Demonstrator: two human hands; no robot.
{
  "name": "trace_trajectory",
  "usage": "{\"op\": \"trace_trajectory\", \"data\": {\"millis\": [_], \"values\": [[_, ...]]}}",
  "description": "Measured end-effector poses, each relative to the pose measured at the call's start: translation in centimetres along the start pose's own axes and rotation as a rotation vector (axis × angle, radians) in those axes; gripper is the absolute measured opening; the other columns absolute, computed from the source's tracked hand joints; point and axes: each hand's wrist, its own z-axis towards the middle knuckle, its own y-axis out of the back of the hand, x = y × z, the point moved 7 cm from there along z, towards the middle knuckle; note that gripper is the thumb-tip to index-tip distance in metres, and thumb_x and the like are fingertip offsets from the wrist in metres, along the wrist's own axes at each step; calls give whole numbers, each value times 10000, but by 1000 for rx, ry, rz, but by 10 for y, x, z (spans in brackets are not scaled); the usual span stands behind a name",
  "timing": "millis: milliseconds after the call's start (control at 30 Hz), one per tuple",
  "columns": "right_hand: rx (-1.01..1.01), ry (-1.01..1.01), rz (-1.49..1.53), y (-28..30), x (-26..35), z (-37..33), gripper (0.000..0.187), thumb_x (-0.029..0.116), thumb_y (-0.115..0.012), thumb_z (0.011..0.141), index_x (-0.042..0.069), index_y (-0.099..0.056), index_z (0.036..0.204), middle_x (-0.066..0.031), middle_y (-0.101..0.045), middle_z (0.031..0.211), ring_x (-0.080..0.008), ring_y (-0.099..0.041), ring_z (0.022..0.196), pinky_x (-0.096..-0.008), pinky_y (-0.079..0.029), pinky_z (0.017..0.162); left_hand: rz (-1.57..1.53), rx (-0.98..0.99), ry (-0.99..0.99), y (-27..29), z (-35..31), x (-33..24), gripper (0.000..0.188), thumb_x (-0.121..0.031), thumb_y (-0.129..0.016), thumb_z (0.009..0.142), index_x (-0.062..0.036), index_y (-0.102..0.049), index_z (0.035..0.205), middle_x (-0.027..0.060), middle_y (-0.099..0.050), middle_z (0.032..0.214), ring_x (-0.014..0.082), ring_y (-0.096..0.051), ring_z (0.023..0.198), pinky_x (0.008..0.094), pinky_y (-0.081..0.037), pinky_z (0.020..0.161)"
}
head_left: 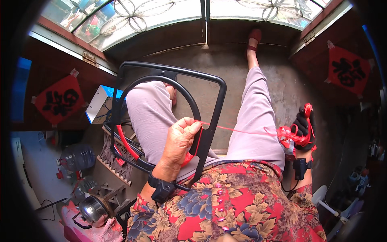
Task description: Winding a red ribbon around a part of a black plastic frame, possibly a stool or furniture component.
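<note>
A black rectangular frame (218, 107) with rounded corners and a ring fixed inside it rests tilted over my left thigh. Red cord wrapping (128, 144) covers part of the ring's lower side. My left hand (182, 139) is closed at the right part of the ring, thumb and forefinger pinching a thin red cord (238, 131). From there the cord runs right, across my lap, to a tangled red cord bundle (287, 135). My right hand (303, 126), in a black glove, is closed around that bundle, with loops over the fingers.
Double doors with glass panes (161, 16) stand ahead. At left are plastic bottles (76, 156), a shiny metal kettle (94, 210) and a low slatted stool or rack (115, 159). A white fan-like object (319, 195) stands at lower right. Red paper signs (60, 99) hang on both sides.
</note>
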Motion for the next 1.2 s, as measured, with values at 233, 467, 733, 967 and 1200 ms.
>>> {"op": "trace_trajectory", "data": {"millis": [233, 467, 733, 967, 1200], "values": [[-578, 373, -1283, 62, 40, 5, 289, 339, -512, 946, 66, -589, 1003, -24, -545, 766, -113, -528, 680, -259, -445, 627, -125, 53, 19, -1, 0, 3, 79, -92, -600, 895, -55, -560, 951, 35, -648, 809, 101, -646, 700, 218, -548, 630], [-113, 324, -1395, 4, -96, 121, 228, 131, -622, 875, 19, -637, 1073, -24, -655, 890, -77, -589, 805, -233, -480, 738, -14, 181, 44, -22, 3, 6, 56, -51, -604, 873, -65, -554, 895, 31, -646, 814, 84, -637, 707, 191, -531, 641], [54, -525, -588, -6, -223, 128, 554, 356, -550, 921, -11, -420, 1315, -116, -599, 1116, -194, -596, 979, -318, -480, 889, 78, 200, 156, -33, 3, 23, 249, -186, -676, 856, -34, -621, 1045, -36, -627, 837, 10, -535, 686, 151, -417, 593], [486, -690, -276, -3, -215, 111, 557, 292, -613, 875, 9, -422, 1316, -94, -601, 1066, -186, -579, 974, -315, -476, 854, 82, 262, 42, -48, -1, 13, 266, -121, -681, 847, -13, -623, 1083, 19, -655, 972, 95, -601, 887, 258, -483, 819], [84, -287, -216, 42, -128, 103, 348, 64, -512, 921, 19, -466, 1263, -63, -595, 1117, -161, -582, 988, -308, -450, 934, 208, 169, -23, -39, -3, -1, 161, -210, -640, 889, -49, -643, 893, -56, -606, 713, -7, -480, 580, 149, -352, 516]]}}
